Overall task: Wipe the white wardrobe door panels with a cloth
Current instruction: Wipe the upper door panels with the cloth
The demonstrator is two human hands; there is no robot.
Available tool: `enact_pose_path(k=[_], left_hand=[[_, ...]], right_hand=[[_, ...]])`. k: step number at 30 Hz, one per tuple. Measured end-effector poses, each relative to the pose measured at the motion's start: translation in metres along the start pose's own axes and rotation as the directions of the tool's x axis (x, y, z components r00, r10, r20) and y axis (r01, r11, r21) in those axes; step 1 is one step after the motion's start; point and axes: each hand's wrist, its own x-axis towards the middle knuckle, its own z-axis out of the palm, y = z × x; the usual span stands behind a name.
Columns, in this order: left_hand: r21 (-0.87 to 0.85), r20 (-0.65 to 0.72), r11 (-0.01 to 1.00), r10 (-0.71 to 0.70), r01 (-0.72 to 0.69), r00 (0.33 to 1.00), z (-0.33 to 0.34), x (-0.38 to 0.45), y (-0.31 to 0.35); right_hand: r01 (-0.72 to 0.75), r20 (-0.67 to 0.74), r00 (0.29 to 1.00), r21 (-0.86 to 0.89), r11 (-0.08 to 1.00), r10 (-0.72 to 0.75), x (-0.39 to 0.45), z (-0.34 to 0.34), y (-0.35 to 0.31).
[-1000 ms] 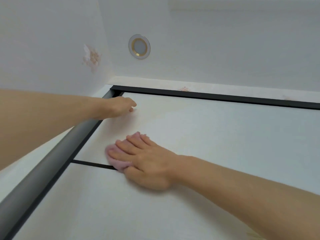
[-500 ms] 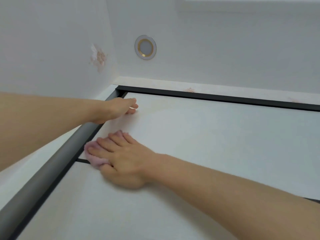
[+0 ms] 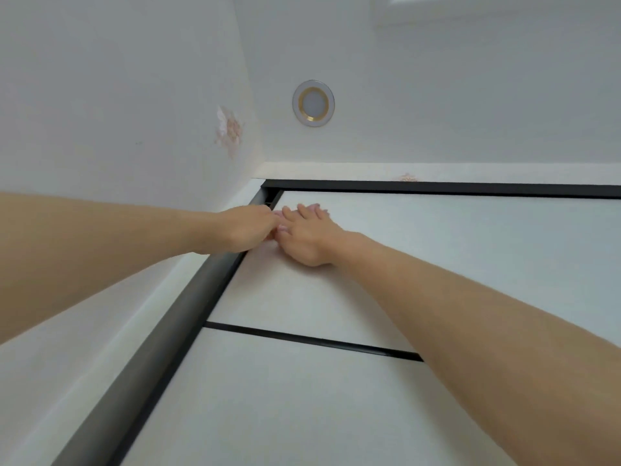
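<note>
- Since a second ago, my right hand (image 3: 307,235) has slid the cloth (image 3: 314,207) up from the black divider strip (image 3: 312,341) into the top left corner of the upper door panel (image 3: 453,250); only a pink sliver shows past the fingertips.
- Right hand lies flat, fingers straight, pressing the cloth to the panel.
- Left hand (image 3: 247,230) sits at the dark side frame (image 3: 161,334), touching the right; fingers curled, but I cannot tell if they grip anything.
- To finish this corner well, I judge I should keep the palm flat and work the cloth right into the angle.
- Top rail (image 3: 470,189) and side frame box me in; open room lies rightward and down.
- Ceiling light (image 3: 313,103) sits well clear.
</note>
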Motion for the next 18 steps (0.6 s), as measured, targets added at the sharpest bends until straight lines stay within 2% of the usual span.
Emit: enact_pose_path(k=[2, 4, 6, 11, 13, 15, 18], left_hand=[[0.252, -0.018, 0.967, 0.041, -0.036, 0.999, -0.003, -0.007, -0.012], [0.315, 0.025, 0.948, 0.042, -0.047, 0.999, -0.006, -0.012, -0.024], [0.268, 0.041, 0.962, 0.044, -0.053, 0.998, -0.009, -0.015, -0.030], [0.186, 0.096, 0.983, -0.006, -0.012, 0.995, -0.021, -0.009, -0.036], [0.120, 0.145, 0.993, -0.012, -0.006, 0.989, -0.031, -0.009, -0.047], [-0.001, 0.138, 1.000, -0.007, 0.007, 0.990, -0.041, -0.009, -0.062], [0.001, 0.147, 1.000, -0.003, 0.003, 0.989, -0.046, -0.006, -0.067]], right_hand=[[-0.006, 0.047, 0.999, 0.011, 1.000, 0.005, 0.009, -0.007, 0.009], [-0.151, 0.074, 0.986, 0.018, 0.988, 0.149, 0.019, -0.011, 0.032], [-0.256, 0.074, 0.964, 0.007, 0.967, 0.255, 0.030, -0.012, 0.041], [-0.296, -0.004, 0.955, -0.046, 0.954, 0.296, 0.067, -0.007, 0.010], [-0.278, -0.010, 0.961, -0.054, 0.959, 0.278, 0.079, -0.003, 0.001], [-0.225, 0.005, 0.974, -0.049, 0.973, 0.226, 0.086, 0.003, -0.009], [-0.117, 0.042, 0.992, -0.051, 0.992, 0.119, 0.069, 0.007, -0.021]])
